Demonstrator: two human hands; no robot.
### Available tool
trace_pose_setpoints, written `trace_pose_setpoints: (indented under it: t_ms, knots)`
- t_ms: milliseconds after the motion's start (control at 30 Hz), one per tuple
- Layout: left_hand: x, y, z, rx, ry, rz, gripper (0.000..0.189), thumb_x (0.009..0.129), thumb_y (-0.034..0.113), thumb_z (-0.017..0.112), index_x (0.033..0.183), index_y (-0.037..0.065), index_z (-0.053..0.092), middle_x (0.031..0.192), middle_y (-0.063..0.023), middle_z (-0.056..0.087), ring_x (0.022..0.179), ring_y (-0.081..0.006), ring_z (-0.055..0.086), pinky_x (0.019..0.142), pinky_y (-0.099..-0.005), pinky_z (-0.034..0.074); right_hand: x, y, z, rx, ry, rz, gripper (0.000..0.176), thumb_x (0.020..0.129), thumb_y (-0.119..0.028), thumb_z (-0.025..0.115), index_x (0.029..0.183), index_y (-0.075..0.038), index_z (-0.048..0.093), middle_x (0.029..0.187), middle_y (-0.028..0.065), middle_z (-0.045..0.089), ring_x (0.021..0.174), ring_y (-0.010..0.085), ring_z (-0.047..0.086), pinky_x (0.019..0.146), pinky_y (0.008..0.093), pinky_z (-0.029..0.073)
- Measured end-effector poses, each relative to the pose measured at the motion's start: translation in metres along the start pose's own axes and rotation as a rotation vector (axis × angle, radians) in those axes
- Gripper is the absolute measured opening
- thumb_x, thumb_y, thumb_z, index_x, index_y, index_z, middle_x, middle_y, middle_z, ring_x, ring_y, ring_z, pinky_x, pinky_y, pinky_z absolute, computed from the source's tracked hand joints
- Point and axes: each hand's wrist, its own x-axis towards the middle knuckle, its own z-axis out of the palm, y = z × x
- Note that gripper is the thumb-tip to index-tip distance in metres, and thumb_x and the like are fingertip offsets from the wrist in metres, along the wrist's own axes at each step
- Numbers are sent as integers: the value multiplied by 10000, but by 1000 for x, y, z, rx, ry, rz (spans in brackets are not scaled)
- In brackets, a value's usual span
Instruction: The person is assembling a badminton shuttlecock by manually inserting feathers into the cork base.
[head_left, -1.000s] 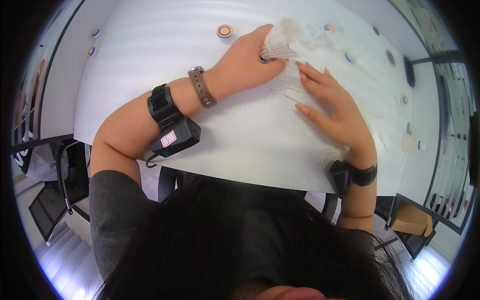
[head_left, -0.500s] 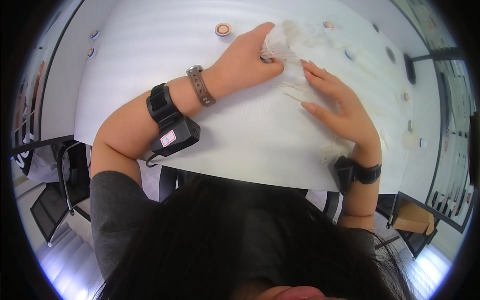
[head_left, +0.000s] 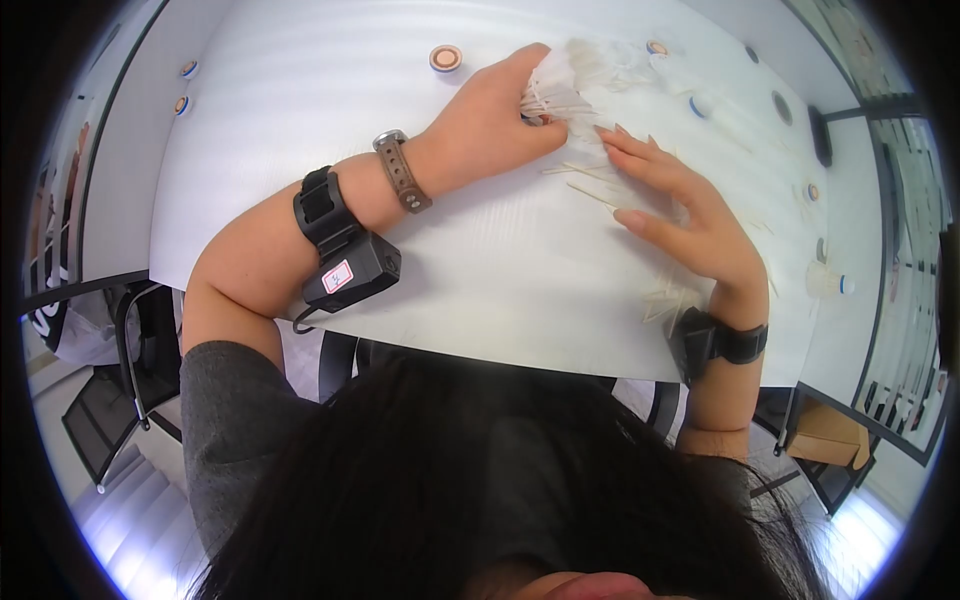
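Loose sticks (head_left: 591,195) point lengthwise toward the nearer right hand (head_left: 712,230), fingers spread, seemingly empty, left hand (head_left: 490,122) curled round a stick bundle (head_left: 552,101)

White tabletop (head_left: 480,300), soft pale bands of light across it. Light-coloured side panels flank it, left panel (head_left: 130,170) and right panel (head_left: 850,200), with dark framing. Outside these, glassy surfaces at left (head_left: 58,200) and right (head_left: 912,300), contents blurred. Lower left: dark mesh chair (head_left: 95,425) with curved metal tubing. Lower right: brown cardboard box (head_left: 822,437). Bluish-white glare (head_left: 130,520) low on both sides, ribbed at left; floor detail indistinct
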Motion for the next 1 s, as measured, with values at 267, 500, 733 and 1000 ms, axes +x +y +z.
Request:
trace_pose_setpoints:
  t_ms: [267, 500, 733, 1000]
  knots:
    - [-1, 1, 0, 22, -38, 26, 608, 837, 156, 723, 1375, 13, 479, 1169, -130, 663, 1062, -194, 645, 912, -322, 522, -2, 6, -1, 44, -19, -21, 506, 856, -157, 740, 1315, 6, 604, 1455, 149, 525, 1444, 299, 369, 1221, 457, 165]
    - [0, 1, -1, 6, -73, 39, 571, 852, 157, 718, 1360, 20, 495, 1157, -126, 670, 1056, -191, 647, 913, -322, 519, 1, 0, 1, -27, -16, -26, 470, 849, -156, 732, 1295, -43, 640, 1454, 158, 524, 1440, 315, 374, 1216, 465, 174]
    - [0, -3, 1, -2, -60, 81, 546, 851, 168, 721, 1336, 24, 516, 1143, -119, 677, 1033, -189, 656, 906, -325, 520, 5, -3, 12, -276, 8, -82, 536, 810, -265, 753, 1292, -57, 643, 1462, 183, 503, 1417, 358, 392, 1202, 482, 214]
    - [3, -7, 9, -40, 51, 216, 344, 815, 175, 663, 1083, -8, 546, 898, -207, 663, 811, -336, 656, 722, -381, 516, 4, -10, 22, -437, 68, -129, 617, 801, -321, 751, 1319, -21, 599, 1422, 210, 526, 1377, 363, 440, 1181, 497, 272]
